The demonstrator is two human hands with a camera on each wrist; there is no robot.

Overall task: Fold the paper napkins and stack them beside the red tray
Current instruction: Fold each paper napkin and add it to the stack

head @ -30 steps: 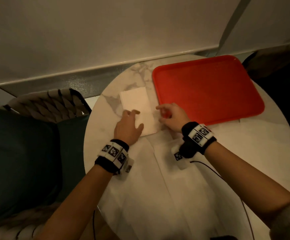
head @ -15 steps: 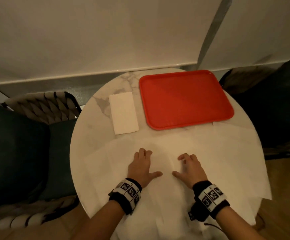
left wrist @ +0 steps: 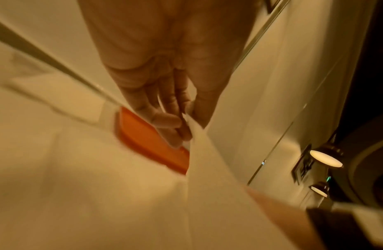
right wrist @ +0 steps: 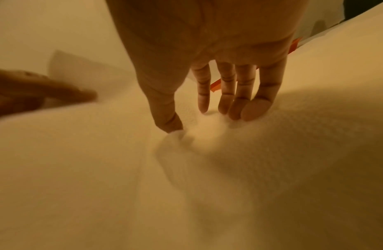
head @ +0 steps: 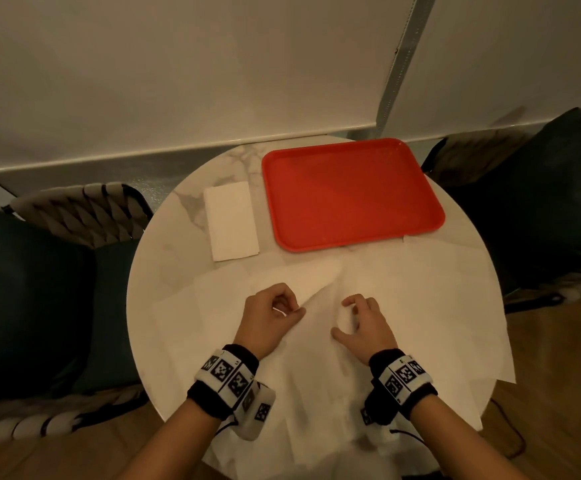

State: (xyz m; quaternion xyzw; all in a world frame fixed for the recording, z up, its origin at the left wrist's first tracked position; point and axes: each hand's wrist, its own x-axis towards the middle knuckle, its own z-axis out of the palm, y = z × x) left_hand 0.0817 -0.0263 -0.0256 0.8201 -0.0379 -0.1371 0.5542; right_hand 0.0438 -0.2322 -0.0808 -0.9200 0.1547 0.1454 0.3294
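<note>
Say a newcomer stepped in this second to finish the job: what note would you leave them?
Left hand: pinches a corner of the top napkin and holds it raised.
Right hand: fingertips press on the unfolded napkins, nothing in its grip.
Done: one folded napkin lies on the table beside the red tray, on its left.
Left to do: fold each spread sheet and stack it on the folded one.

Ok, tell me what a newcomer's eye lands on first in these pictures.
The red tray grabs the eye first, bright on the far right of the round marble table, with one folded napkin lying just off its left side. Nearer the person, the left hand pinches up an edge of a spread napkin, while the right hand sets its fingertips on the paper.
</note>
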